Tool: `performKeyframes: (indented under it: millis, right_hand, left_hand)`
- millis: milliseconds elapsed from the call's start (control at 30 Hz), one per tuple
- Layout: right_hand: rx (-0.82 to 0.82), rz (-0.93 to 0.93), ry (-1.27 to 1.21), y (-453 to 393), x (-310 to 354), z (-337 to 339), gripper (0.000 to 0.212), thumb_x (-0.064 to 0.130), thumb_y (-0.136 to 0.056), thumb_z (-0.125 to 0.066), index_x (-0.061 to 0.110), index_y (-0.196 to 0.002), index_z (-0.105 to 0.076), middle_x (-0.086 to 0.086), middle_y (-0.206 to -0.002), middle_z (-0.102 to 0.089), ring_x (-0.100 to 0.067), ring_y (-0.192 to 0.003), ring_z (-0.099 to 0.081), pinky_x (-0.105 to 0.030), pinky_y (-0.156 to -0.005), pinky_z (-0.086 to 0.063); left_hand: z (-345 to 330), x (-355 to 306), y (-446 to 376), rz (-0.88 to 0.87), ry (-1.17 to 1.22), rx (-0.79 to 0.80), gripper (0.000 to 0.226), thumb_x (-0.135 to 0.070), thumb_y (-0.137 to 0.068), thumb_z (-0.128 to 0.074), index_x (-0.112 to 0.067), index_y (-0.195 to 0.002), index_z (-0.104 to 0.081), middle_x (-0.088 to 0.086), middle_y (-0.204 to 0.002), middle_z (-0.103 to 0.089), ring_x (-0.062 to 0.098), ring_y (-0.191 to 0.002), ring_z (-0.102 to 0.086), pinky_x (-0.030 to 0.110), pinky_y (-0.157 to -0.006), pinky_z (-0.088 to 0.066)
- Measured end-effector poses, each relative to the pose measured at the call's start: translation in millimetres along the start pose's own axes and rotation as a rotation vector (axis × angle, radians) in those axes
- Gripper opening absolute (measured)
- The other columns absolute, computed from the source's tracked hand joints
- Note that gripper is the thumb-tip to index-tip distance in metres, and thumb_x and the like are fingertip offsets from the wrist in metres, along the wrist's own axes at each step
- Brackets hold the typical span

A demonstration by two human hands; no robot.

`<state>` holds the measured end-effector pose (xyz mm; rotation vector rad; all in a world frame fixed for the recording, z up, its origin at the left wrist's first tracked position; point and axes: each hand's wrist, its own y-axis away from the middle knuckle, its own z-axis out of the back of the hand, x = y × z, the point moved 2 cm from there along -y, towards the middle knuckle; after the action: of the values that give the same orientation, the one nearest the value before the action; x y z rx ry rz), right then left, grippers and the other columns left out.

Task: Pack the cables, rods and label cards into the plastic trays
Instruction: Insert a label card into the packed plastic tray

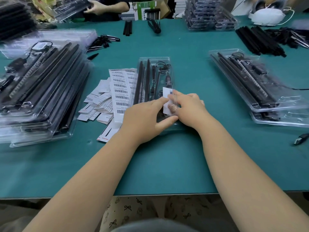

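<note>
Green table (167,164), packing station. Packed stack (41,84) at 9 o'clock, likely finished work kept aside. More trays (250,81) at 3 o'clock. Working tray (155,61) at centre, lengthwise to the person so both hands reach its near end; rods (142,81) and cable (163,66) already seated. Card pile (107,97) at 8 o'clock just beside it, handy for picking. Left hand (147,114) steadies the tray end, thumb flat, fingers lightly curled at the card (167,97). Right hand (189,106) pinches the card, fingers bent, probably seating it.
</note>
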<state>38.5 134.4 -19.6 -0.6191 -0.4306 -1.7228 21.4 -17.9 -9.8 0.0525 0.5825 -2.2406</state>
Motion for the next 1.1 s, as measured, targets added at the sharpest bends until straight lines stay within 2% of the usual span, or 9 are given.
performKeyframes:
  millis: [100,200,367,500,633,767,867,1000,1100]
  right_hand:
    - [0.049,0.057,0.103,-3.7,-2.8,0.3,0.036,0.041,-0.099,-0.041,0.037,-0.134,-0.048,0.019,-0.143,-0.039,-0.016,-0.122,-0.025,-0.03,-0.094,-0.013]
    - [0.036,0.044,0.11,-8.1,-5.9,0.8,0.034,0.04,-0.098,-0.046,0.038,-0.131,-0.054,0.017,-0.148,-0.033,-0.019,-0.134,-0.023,-0.034,-0.105,-0.015]
    - [-0.18,-0.083,-0.258,-6.1,-7.8,10.7,0.031,0.023,-0.078,-0.076,0.015,-0.108,-0.072,-0.003,-0.117,-0.066,-0.019,-0.111,-0.057,-0.035,-0.097,-0.044]
    - [-0.159,-0.094,-0.292,-3.1,-6.0,12.4,0.021,0.009,-0.087,-0.057,0.011,-0.097,-0.075,-0.005,-0.106,-0.07,-0.019,-0.097,-0.06,-0.03,-0.087,-0.046]
    - [-0.224,-0.199,-0.39,-3.8,-10.4,14.4,0.034,0.016,-0.089,-0.05,0.019,-0.121,-0.061,0.006,-0.108,-0.063,-0.014,-0.1,-0.058,-0.026,-0.088,-0.043]
    - [-0.191,-0.159,-0.275,-2.6,-13.3,13.5,0.028,0.027,-0.088,-0.051,0.003,-0.089,-0.066,-0.008,-0.077,-0.063,-0.015,-0.069,-0.049,-0.031,-0.069,-0.044]
    - [-0.153,-0.133,-0.249,1.1,-11.5,14.3,0.03,0.041,-0.09,-0.056,0.014,-0.079,-0.065,0.009,-0.071,-0.059,-0.012,-0.071,-0.051,-0.027,-0.064,-0.039]
    - [-0.088,-0.141,-0.187,3.3,-9.6,14.4,0.033,0.033,-0.091,-0.059,0.021,-0.122,-0.057,0.009,-0.095,-0.058,-0.011,-0.092,-0.052,-0.024,-0.078,-0.037]
    - [-0.092,-0.142,-0.085,3.8,-6.8,15.0,0.034,0.033,-0.091,-0.058,0.018,-0.122,-0.058,0.001,-0.103,-0.064,-0.016,-0.098,-0.056,-0.025,-0.078,-0.038]
  left_hand:
    - [0.9,5.2,1.0,-0.009,0.051,-0.019,0.05,-0.059,-0.079,-0.052,-0.032,-0.121,-0.057,-0.012,-0.08,-0.065,0.02,-0.077,-0.062,0.026,-0.056,-0.038]
    - [0.7,4.6,1.7,-0.041,0.037,0.003,0.049,-0.059,-0.084,-0.054,-0.034,-0.126,-0.052,-0.013,-0.092,-0.066,0.018,-0.084,-0.062,0.028,-0.059,-0.041]
    - [-5.0,6.6,-1.4,-0.044,-0.033,0.087,0.061,-0.066,-0.085,-0.044,-0.039,-0.139,-0.042,-0.019,-0.14,-0.049,0.008,-0.124,-0.048,0.022,-0.076,-0.03]
    - [-6.4,5.8,-3.0,-0.066,-0.073,0.115,0.063,-0.067,-0.086,-0.039,-0.038,-0.142,-0.039,-0.019,-0.145,-0.043,0.006,-0.129,-0.044,0.023,-0.079,-0.034]
    - [-6.9,5.1,-3.8,-0.093,-0.117,0.119,0.065,-0.069,-0.086,-0.032,-0.037,-0.142,-0.038,-0.02,-0.143,-0.044,0.007,-0.127,-0.045,0.025,-0.075,-0.034]
    - [-7.2,5.3,-2.8,-0.092,-0.109,0.115,0.063,-0.068,-0.087,-0.035,-0.036,-0.142,-0.04,-0.019,-0.145,-0.042,0.007,-0.128,-0.044,0.027,-0.086,-0.041]
    - [-5.5,4.3,-2.6,-0.102,-0.103,0.118,0.065,-0.069,-0.085,-0.032,-0.035,-0.14,-0.043,-0.018,-0.144,-0.045,0.008,-0.126,-0.047,0.028,-0.084,-0.043]
    - [-6.6,4.6,0.2,-0.116,-0.1,0.155,0.067,-0.072,-0.084,-0.036,-0.035,-0.14,-0.044,-0.016,-0.147,-0.042,0.009,-0.133,-0.041,0.029,-0.098,-0.039]
    - [-7.4,5.6,-1.4,-0.114,-0.126,0.21,0.071,-0.074,-0.082,-0.041,-0.038,-0.144,-0.037,-0.019,-0.15,-0.035,0.008,-0.137,-0.034,0.029,-0.105,-0.033]
